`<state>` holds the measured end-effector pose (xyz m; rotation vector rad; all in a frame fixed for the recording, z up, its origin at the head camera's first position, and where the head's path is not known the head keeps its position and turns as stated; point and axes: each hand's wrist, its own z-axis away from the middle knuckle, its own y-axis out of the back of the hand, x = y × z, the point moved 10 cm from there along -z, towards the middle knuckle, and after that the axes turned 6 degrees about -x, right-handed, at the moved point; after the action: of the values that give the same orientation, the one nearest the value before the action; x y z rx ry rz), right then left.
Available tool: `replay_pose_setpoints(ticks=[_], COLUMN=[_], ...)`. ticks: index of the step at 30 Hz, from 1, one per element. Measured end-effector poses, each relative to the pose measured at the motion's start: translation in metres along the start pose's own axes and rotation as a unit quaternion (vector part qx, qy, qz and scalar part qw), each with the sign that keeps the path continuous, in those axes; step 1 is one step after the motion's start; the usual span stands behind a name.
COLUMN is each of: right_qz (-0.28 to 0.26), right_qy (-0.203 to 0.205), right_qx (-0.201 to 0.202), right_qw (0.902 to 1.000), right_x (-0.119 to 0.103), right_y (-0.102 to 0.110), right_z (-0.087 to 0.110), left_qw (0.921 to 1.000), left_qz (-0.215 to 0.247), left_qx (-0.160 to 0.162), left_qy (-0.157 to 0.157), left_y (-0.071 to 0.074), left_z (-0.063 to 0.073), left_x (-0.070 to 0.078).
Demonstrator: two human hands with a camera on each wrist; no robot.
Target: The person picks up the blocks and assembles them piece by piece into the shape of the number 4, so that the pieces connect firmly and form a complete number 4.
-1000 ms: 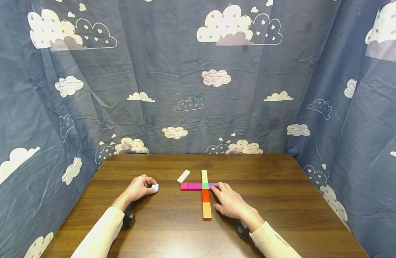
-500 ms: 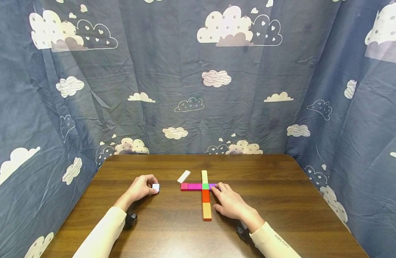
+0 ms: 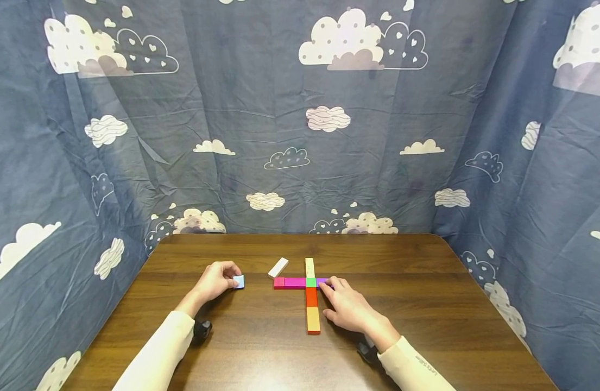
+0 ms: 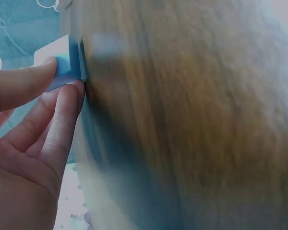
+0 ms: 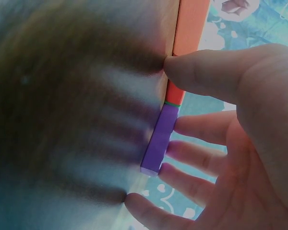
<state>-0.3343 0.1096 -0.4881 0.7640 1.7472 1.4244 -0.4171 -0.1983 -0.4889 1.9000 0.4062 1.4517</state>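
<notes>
A small light blue block (image 3: 239, 282) is pinched between thumb and fingers of my left hand (image 3: 213, 281), low over the left part of the table. In the left wrist view its pale top face and blue side (image 4: 63, 63) show past the thumb. My right hand (image 3: 352, 310) rests by a flat cross of coloured blocks, several fingertips touching the purple block (image 5: 161, 139) along one side. Its fingers are spread and nearly straight, the thumb beside the red block (image 3: 311, 296). A green block (image 3: 311, 282) marks the cross's middle; a magenta block (image 3: 295, 283) extends left.
A loose white block (image 3: 278, 267) lies slanted behind the cross's left arm. A pinkish-red block (image 3: 278, 283) ends that arm, a cream block (image 3: 309, 266) points back, and an orange block (image 3: 313, 319) points forward. A cloud-patterned curtain (image 3: 280, 179) surrounds the brown table (image 3: 402, 255).
My left hand has shifted slightly to the right with the light blue block, which has turned a little in the fingers. The right hand and the cross have stayed in place.
</notes>
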Motion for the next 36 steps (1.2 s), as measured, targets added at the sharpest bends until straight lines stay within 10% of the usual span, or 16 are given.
replay_pose_setpoints(ticks=[36], right_qz=[0.004], right_qy=[0.002], right_qx=[-0.001], right_qw=[1.0000], right_x=[0.005], right_y=[-0.003], right_z=[0.001], left_qw=[0.9952], left_qz=[0.086], left_qx=[0.043], left_qy=[0.017], left_y=[-0.015], left_z=[-0.061], left_x=[0.037])
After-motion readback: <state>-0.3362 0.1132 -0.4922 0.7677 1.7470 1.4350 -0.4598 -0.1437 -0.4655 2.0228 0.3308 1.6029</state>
